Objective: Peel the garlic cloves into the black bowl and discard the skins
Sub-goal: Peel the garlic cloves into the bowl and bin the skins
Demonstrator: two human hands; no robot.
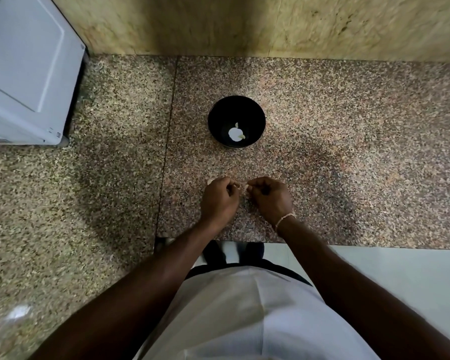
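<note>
My left hand (220,197) and right hand (268,196) meet low in the middle of the frame, fingers curled, pinching a garlic clove (242,188) between them, barely visible. Above, at centre, the black bowl (236,103) on the bench (348,152) holds what looks like one peeled clove (234,133). I judge the peeling barely begun; skins not yet discarded.

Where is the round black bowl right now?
In the head view the round black bowl stands on the speckled granite counter, centre frame, beyond both hands and apart from them, with pale garlic pieces inside.
</note>
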